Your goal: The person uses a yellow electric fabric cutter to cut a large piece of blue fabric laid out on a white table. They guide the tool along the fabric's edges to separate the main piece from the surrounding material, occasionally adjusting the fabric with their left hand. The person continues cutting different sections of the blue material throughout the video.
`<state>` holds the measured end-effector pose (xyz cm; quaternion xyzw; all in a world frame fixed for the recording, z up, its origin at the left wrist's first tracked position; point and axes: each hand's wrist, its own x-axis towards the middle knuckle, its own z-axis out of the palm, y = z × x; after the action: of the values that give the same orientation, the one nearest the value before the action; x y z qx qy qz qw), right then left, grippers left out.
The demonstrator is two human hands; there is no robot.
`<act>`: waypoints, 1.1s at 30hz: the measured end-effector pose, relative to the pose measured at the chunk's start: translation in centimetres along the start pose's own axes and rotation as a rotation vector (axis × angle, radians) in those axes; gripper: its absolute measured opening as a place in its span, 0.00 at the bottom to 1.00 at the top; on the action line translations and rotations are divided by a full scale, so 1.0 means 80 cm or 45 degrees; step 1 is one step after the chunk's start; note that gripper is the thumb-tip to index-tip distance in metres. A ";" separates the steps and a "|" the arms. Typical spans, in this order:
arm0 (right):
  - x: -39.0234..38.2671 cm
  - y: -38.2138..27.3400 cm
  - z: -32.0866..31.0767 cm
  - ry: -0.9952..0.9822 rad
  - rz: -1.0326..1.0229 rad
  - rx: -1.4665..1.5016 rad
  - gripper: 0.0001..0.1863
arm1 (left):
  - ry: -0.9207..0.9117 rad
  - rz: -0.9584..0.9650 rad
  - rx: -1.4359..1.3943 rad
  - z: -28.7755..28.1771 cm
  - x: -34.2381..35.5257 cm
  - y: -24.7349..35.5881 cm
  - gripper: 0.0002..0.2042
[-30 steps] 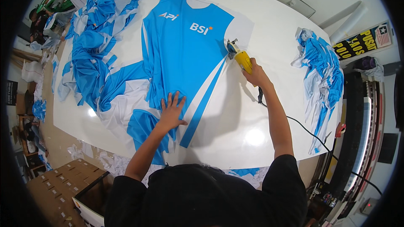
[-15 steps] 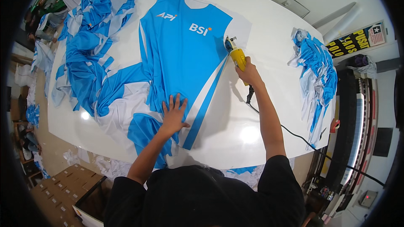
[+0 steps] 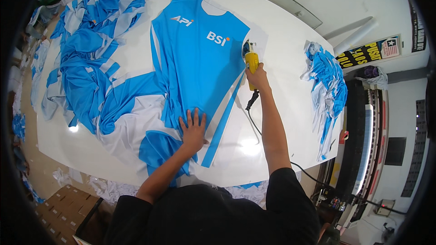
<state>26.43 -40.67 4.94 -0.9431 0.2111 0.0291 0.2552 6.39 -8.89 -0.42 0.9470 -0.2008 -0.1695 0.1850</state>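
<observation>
A blue jersey panel (image 3: 195, 59) with white lettering and a white side stripe lies flat on the white table (image 3: 290, 109). My right hand (image 3: 258, 77) is wrapped round a yellow handheld electric cloth cutter (image 3: 252, 62). The cutter's metal head meets the panel's right edge, at the lower part of the armhole curve. A white margin of fabric (image 3: 257, 38) shows beyond that edge. Fingers spread, my left hand (image 3: 194, 132) presses on the lower part of the panel. The blade's contact with the cloth is too small to make out.
Rumpled blue and white fabric (image 3: 84, 68) is heaped along the table's left side. Another fabric pile (image 3: 328, 77) lies at the right. The cutter's black cord (image 3: 309, 172) runs off to the lower right. Brown cartons (image 3: 63, 211) stand on the floor at lower left.
The cutter has moved a little farther up along the panel's right edge and points straighter away from me. My left hand stays on the panel. The whole view has shifted slightly.
</observation>
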 end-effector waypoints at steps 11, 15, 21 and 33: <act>0.059 -0.053 0.023 0.067 0.152 -0.038 0.45 | 0.031 0.004 0.009 0.002 -0.001 -0.004 0.63; 0.096 -0.055 0.030 0.101 0.224 -0.060 0.47 | 0.013 -0.021 0.001 -0.003 0.001 -0.002 0.62; 0.142 -0.062 0.032 0.125 0.288 -0.058 0.49 | 0.067 -0.034 -0.036 -0.005 0.000 -0.002 0.60; 0.269 -0.049 0.032 0.192 0.348 -0.030 0.51 | 0.008 -0.025 -0.122 -0.018 -0.003 -0.004 0.58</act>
<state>47.77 -44.63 1.04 -0.9080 0.3557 -0.0048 0.2212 6.86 -8.12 0.75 0.9394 -0.1826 -0.1779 0.2291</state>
